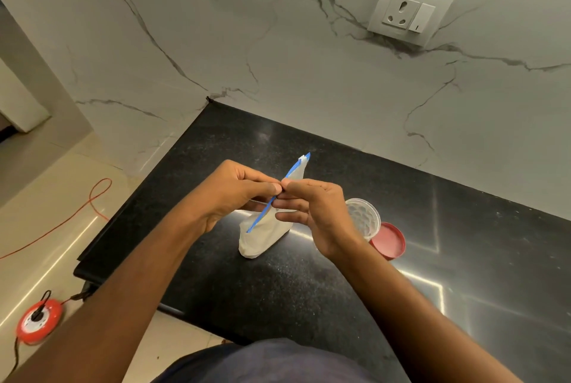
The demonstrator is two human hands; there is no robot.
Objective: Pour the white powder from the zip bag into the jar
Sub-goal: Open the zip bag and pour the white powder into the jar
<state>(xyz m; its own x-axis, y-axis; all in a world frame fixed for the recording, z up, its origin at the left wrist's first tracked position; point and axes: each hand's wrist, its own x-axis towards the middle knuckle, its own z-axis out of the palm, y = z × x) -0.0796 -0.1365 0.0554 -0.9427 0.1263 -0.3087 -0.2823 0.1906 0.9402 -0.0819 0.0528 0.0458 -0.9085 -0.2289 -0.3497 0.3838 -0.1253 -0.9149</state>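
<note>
A clear zip bag (262, 237) with a blue zip strip stands on the black counter (278, 290), white powder filling its lower part. My left hand (228, 194) and my right hand (315, 212) meet at the middle of the zip strip, each pinching one side of it with fingertips. The zip strip runs diagonally from lower left to upper right. A clear plastic jar (364, 217) stands open just right of my right hand, partly hidden by it. Its red lid (390, 240) lies flat on the counter beside the jar.
A marble wall (278, 58) with a socket plate (408, 12) rises behind the counter. The counter's left edge drops to a tiled floor, where a red extension reel (38, 319) and an orange cable (92, 206) lie.
</note>
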